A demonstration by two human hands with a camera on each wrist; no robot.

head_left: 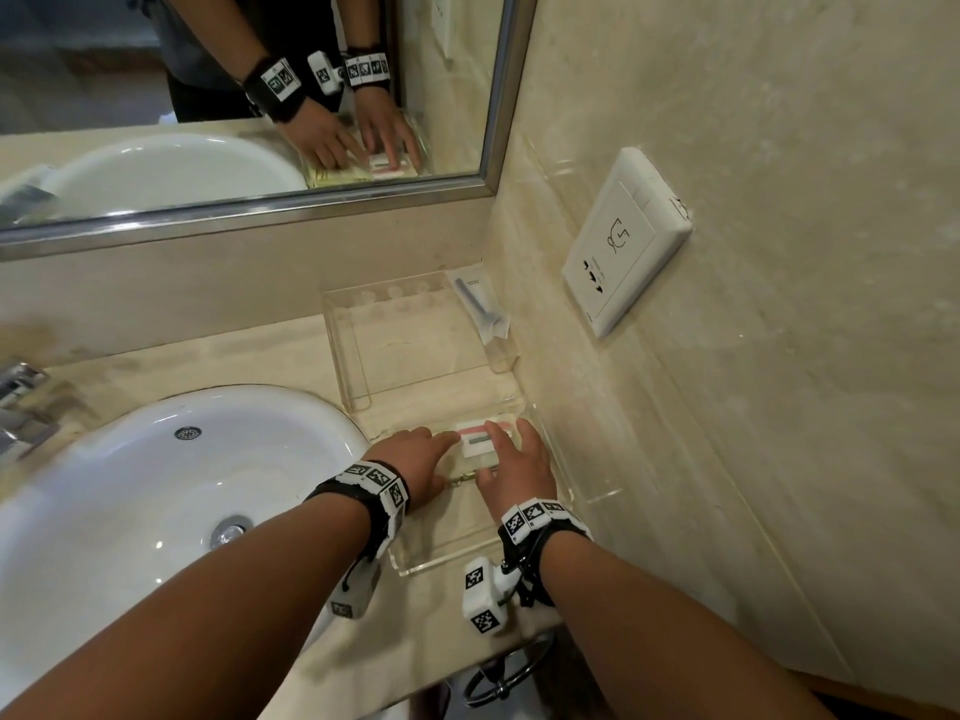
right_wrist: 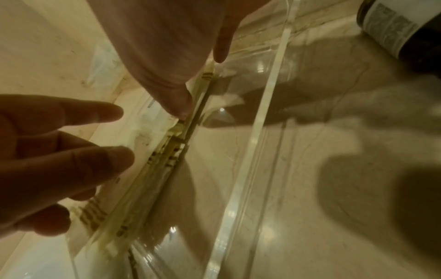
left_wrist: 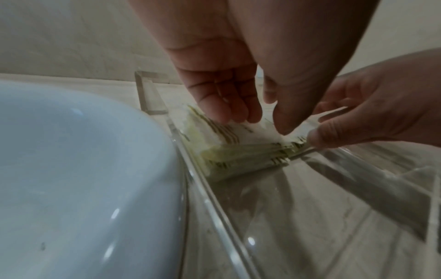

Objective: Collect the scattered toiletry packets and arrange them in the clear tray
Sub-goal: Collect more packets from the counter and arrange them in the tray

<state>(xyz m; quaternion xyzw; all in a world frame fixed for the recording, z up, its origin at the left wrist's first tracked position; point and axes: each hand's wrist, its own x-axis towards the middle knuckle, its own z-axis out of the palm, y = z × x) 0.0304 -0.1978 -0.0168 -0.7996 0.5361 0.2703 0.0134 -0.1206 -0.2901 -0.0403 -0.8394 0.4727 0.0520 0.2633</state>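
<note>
A clear acrylic tray sits on the counter between the sink and the right wall. Inside it lies a stack of white packets with green stripes, edge-on in the right wrist view. On top is a white packet with pink and green bars. My left hand presses its straight fingers down on the stack's top. My right hand spreads over the stack's right side, its thumb touching the near corner. A razor packet leans against the wall farther back.
A second clear tray stands just behind the first, against the mirror wall. The white sink borders the tray's left wall, with a faucet at far left. A wall socket is at right and a towel ring hangs below the counter edge.
</note>
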